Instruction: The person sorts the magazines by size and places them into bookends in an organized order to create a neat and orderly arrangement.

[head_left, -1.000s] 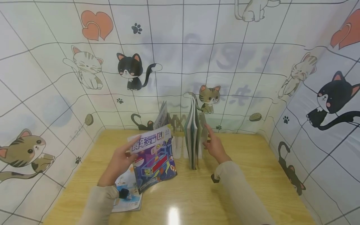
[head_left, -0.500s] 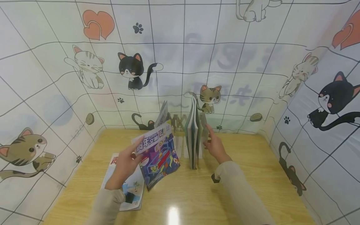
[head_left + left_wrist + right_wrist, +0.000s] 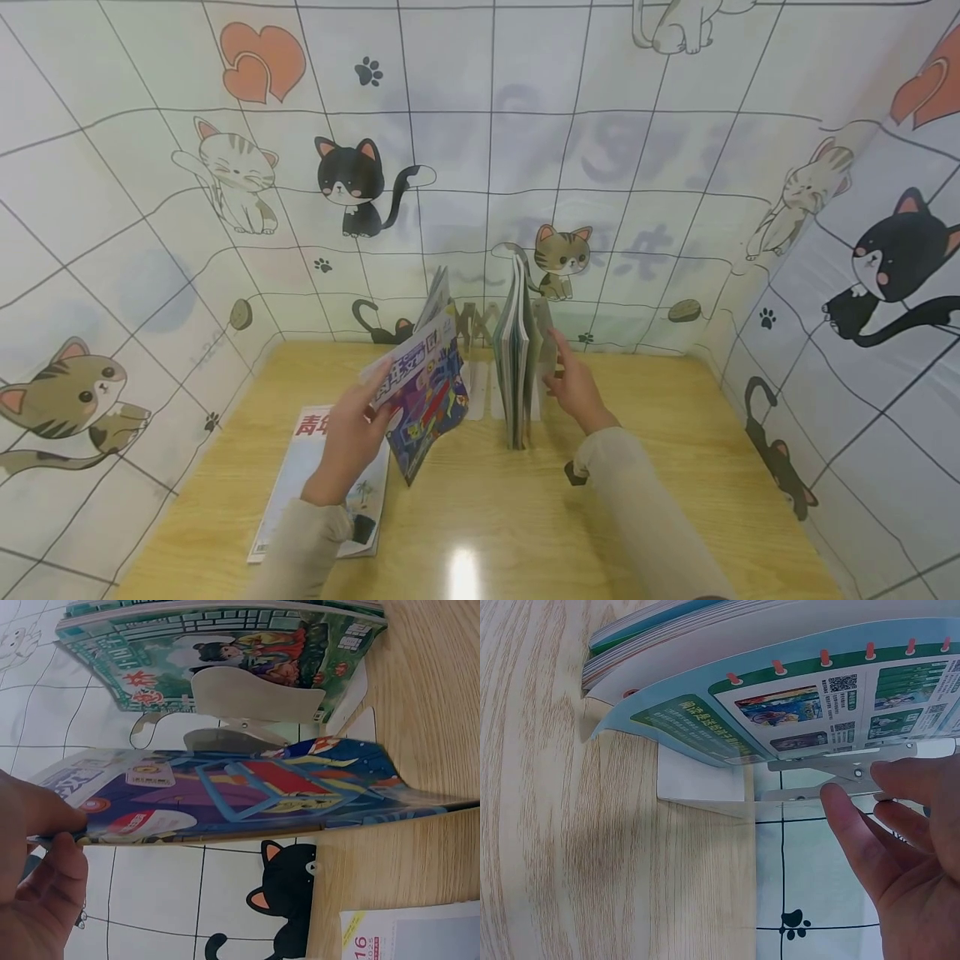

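— Turned the purple magazine (image 3: 429, 398) more edge-on since half a second earlier.
— Gripped how?
— Pinched its edge with the left fingers (image 3: 66, 864) and thumb (image 3: 52, 812) nearly closed, leaving most beyond the tips.
— And on the right?
— Rested the right fingers (image 3: 911, 781) half-open against the bookend (image 3: 697, 774), with standing magazines (image 3: 513, 375) just left of them.
— Handled best how?
— Probably needed a steady pinch, sparing the low corner (image 3: 408, 467) a crease.

Head view: we lose part of the purple magazine (image 3: 433, 396) behind the left hand (image 3: 349, 439); the left sleeve (image 3: 302, 542) covers some of the flat magazine (image 3: 296, 475). Right-wrist view: right hand (image 3: 919, 847) clipped by the right edge; we can't read the upright magazines' (image 3: 780, 682) smallest print.
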`<state>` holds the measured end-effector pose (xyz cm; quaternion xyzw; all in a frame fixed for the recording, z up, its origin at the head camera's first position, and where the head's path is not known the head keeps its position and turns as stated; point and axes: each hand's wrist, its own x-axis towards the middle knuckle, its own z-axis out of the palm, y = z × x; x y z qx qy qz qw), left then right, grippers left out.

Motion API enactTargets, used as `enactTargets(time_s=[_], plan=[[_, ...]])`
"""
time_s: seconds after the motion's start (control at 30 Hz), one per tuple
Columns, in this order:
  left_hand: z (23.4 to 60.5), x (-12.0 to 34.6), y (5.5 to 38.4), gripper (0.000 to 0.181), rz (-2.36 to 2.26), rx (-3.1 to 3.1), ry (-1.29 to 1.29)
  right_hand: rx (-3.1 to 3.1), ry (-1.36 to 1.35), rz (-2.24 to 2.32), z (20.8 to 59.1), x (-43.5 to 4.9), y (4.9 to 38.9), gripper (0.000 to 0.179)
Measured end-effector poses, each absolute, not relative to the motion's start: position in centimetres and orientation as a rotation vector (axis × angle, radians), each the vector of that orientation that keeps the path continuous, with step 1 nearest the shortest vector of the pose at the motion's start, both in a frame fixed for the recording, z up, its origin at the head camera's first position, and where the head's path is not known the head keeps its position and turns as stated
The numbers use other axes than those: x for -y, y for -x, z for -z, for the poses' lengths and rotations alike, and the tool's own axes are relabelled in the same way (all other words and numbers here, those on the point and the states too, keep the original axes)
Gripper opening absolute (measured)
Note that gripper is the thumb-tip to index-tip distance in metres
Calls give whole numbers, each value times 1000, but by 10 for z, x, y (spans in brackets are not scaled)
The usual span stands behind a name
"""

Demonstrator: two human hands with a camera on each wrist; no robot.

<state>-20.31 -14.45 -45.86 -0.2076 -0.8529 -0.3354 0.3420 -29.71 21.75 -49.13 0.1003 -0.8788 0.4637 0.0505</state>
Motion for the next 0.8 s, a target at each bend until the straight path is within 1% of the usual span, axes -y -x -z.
enactTargets(time_s=[0.27,0.8], plan=[[461,131,206,79,818,2195,516,2672,-307,-1403,492,-219,298,93],[459,104,210,72,751,2146,371,2672,-304,-1398,492,-218,299,94]])
